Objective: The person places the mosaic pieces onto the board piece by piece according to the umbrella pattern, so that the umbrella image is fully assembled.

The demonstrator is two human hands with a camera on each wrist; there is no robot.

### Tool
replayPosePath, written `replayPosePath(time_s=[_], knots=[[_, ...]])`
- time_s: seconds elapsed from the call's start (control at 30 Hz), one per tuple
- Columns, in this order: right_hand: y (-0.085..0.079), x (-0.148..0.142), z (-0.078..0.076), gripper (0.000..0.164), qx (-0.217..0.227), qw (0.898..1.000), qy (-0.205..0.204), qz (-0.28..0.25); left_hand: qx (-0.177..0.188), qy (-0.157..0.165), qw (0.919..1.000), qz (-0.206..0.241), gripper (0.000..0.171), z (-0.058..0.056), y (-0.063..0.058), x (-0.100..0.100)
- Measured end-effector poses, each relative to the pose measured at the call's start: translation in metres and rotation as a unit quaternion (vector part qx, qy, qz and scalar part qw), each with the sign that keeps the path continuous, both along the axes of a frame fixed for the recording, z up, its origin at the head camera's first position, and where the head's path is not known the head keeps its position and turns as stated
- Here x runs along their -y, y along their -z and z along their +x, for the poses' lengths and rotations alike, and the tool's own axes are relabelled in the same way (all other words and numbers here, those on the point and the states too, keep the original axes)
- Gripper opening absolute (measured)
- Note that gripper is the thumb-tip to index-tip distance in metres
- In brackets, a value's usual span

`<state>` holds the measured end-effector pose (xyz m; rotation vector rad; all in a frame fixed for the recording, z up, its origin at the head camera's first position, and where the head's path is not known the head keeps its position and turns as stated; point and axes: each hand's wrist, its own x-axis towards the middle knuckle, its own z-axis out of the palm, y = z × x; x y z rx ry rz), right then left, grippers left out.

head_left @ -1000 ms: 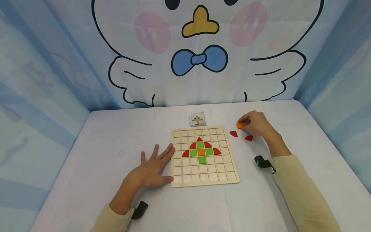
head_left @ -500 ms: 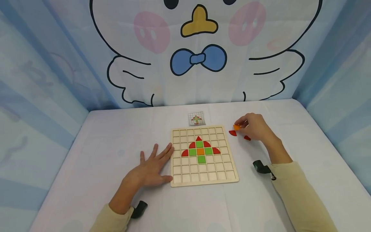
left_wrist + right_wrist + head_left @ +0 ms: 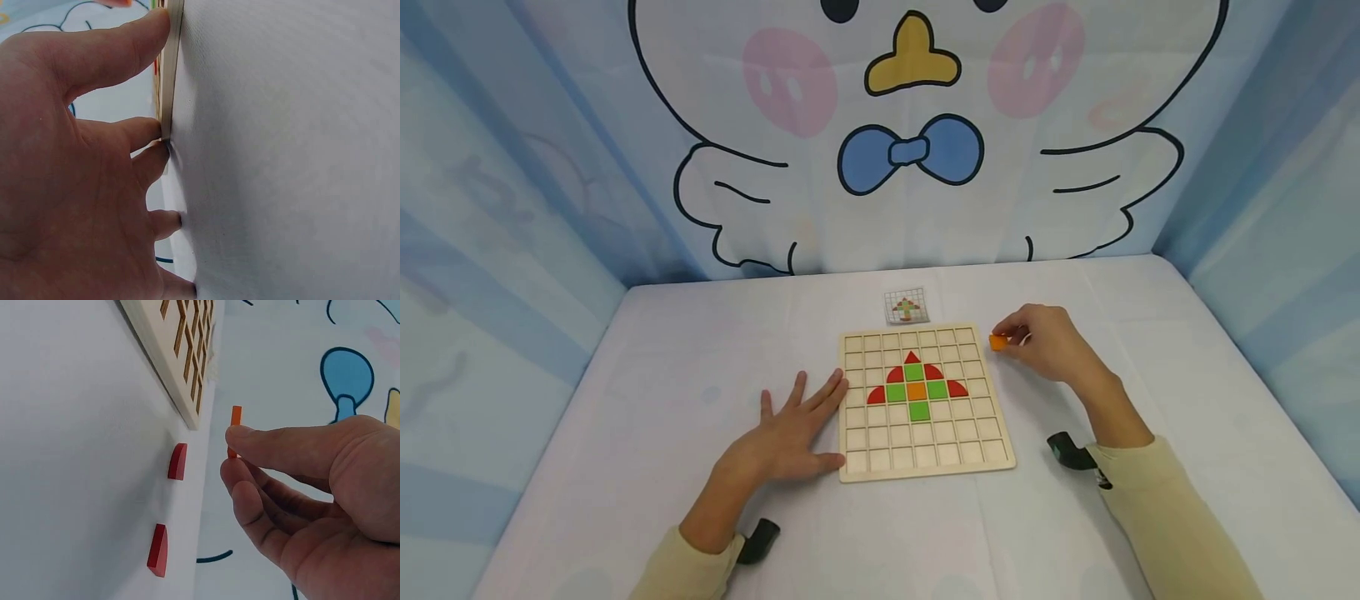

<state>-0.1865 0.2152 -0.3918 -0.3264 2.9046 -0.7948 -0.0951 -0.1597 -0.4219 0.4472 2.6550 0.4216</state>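
Note:
Pinched between the thumb and fingers of my right hand [image 3: 1040, 340] is an orange square tile [image 3: 235, 415], held just off the right edge of the wooden grid board [image 3: 925, 460]. In the right wrist view, two red quarter-round tiles [image 3: 178, 461] lie on the table beyond the board's corner; in the head view the right hand hides them. My left hand [image 3: 790, 437] lies spread on the table, with the thumb and a fingertip against the board's left edge. On the board, green tiles [image 3: 919, 411], red tiles [image 3: 956, 388] and one orange tile [image 3: 916, 392] form a pattern.
Behind the board lies a small printed card [image 3: 906, 307] with a gridded picture in similar colours. A white cloth covers the table [image 3: 715, 350]. A cartoon-printed curtain [image 3: 917, 225] stands along the back, with blue curtains at both sides.
My right hand has moved left and nearer the board with the orange tile, coming over the two red tiles. The left hand stays at the board's edge.

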Motion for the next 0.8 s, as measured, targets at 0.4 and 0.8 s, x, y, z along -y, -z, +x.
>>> replayPosePath(time_s=[0.4,0.8], knots=[[-0.004,0.009,0.015,0.027,-0.010,1.000,-0.017,-0.012,-0.002,0.001,1.0000,0.000,0.099,0.000,0.002,0.000],[-0.006,0.024,0.030,0.024,-0.001,0.999,-0.043,-0.007,0.000,0.000,1.0000,-0.002,0.100,0.000,0.002,0.000]])
